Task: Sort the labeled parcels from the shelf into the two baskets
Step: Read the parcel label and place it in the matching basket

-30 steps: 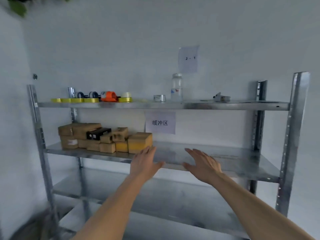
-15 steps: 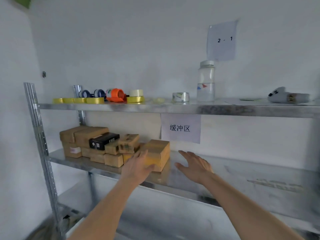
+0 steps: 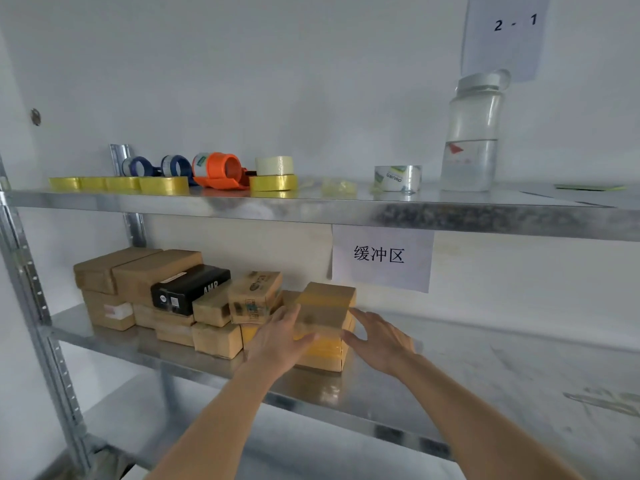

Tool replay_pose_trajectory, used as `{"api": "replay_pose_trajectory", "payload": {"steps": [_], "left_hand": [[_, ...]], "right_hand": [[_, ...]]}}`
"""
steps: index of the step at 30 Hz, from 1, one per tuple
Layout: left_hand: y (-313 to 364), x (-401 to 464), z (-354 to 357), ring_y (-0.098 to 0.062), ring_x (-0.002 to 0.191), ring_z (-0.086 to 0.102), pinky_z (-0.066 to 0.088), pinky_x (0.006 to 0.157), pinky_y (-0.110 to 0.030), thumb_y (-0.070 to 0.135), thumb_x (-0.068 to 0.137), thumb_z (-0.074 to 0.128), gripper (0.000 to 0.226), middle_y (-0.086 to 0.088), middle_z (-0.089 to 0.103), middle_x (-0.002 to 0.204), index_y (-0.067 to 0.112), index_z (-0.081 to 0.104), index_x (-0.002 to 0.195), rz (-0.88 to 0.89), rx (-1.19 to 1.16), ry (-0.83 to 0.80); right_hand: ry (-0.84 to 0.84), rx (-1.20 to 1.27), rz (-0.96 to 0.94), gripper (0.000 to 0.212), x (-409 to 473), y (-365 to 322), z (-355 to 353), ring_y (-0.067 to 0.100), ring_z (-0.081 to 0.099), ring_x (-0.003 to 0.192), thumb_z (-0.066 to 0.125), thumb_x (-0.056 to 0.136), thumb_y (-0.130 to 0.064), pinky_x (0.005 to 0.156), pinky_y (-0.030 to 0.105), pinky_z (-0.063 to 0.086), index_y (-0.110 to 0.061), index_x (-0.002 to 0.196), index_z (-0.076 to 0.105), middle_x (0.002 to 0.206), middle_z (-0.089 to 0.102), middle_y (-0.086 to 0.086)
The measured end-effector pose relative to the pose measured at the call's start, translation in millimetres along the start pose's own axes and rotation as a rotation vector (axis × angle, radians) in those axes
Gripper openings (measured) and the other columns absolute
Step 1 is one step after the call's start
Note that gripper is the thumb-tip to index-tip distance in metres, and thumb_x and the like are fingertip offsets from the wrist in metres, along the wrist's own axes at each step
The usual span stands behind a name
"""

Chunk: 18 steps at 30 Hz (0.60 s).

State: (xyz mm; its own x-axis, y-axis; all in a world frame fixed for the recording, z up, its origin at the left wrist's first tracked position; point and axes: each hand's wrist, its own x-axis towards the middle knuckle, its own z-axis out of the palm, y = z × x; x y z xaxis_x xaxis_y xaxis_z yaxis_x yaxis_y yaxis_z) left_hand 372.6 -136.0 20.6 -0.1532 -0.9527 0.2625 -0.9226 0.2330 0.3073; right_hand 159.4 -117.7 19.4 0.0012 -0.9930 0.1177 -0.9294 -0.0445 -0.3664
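Hands bracket the brown cardboard parcel banded in yellow tape [image 3: 323, 318] on the steel shelf [image 3: 433, 382]: left hand [image 3: 280, 341] and right hand [image 3: 379, 337], fingers spread, flank it, apparently to lift it squarely.

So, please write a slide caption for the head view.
Both hands reach around the rightmost parcel on the middle shelf.
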Motion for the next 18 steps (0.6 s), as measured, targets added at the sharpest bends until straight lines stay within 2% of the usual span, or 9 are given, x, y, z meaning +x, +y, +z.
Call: {"api": "replay_pose_trajectory", "payload": {"steps": [9,15,18], "left_hand": [[-24.6,53.6,27.5,-0.025,0.143,0.037,0.038,0.113,-0.045,0.068,0.091,0.05,0.087,-0.004,0.031,0.16,0.026,0.016,0.159,0.004,-0.133,-0.111],[-30.7,69.1,34.9,-0.021,0.127,0.051,0.045,0.099,-0.036,0.067,0.091,0.05,0.072,0.001,0.051,0.142,0.026,0.034,0.148,0.046,-0.146,-0.111],[-32.3,73.0,37.3,-0.02,0.124,0.052,0.048,0.098,-0.036,0.068,0.09,0.051,0.071,0.003,0.054,0.138,0.026,0.039,0.145,0.045,-0.15,-0.099]], "right_hand": [[-0.011,0.083,0.083,0.072,43.8,-17.0,27.2,0.024,0.044,0.142,0.033,0.095,-0.076,0.105,0.041,0.043,-0.044,0.159,0.021,0.163,0.033,-0.011],[-0.047,0.12,0.108,0.069,56.3,-20.9,39.4,0.026,0.047,0.138,0.034,0.098,-0.072,0.104,0.04,0.043,-0.043,0.159,0.021,0.159,0.039,-0.006],[-0.075,0.283,0.12,0.067,58.6,-20.8,41.0,0.025,0.046,0.138,0.04,0.099,-0.065,0.108,0.038,0.04,-0.04,0.159,0.023,0.157,0.043,-0.003]]}}
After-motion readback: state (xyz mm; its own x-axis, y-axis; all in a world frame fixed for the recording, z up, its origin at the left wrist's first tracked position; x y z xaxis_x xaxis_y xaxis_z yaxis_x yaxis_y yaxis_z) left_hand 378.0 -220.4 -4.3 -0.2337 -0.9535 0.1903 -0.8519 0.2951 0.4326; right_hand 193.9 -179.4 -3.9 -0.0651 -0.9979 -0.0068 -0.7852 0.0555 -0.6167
